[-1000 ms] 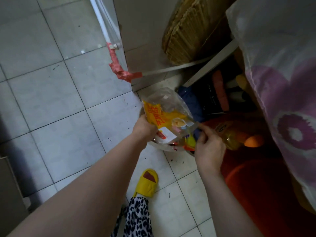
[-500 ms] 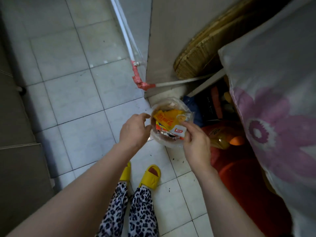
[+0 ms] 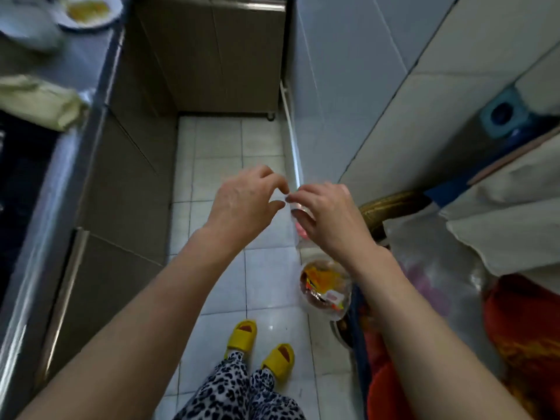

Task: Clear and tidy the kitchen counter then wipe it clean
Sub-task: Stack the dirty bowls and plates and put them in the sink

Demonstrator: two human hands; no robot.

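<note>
Clear plastic is all that might join our hands just now. The left hand [image 3: 242, 204] and right hand [image 3: 327, 213] are raised in front of us above the floor tiles [image 3: 263, 283], fingertips nearly meeting. Both sets of fingers are curled inward as if pinching something thin. A faint transparent film seems to hang below the right hand, but the blur keeps us from telling whether either hand really holds it.

Lower down and to the right, the clear bag of wrappers [image 3: 325, 291] sits on the floor beside the red cloth [image 3: 527, 334], apart from both hands. Its mouth looks open, with yellow and orange packaging showing inside. We judge this to be the rubbish gathered from the counter.

If we are tying or closing a bag, we should gather the plastic evenly, keep the pinch tight and twist before knotting, so nothing spills back onto the tiles. If the film is a loose scrap, it belongs in the bag.

Far to the left, the steel counter [image 3: 75, 95] bears a folded pale cloth [image 3: 39, 101] and a plate with yellow food remains [image 3: 88, 10]. So we reckon the clearing is unfinished and the wiping not yet begun. The cloth lies handy for that, once the dishes are moved away.
</note>
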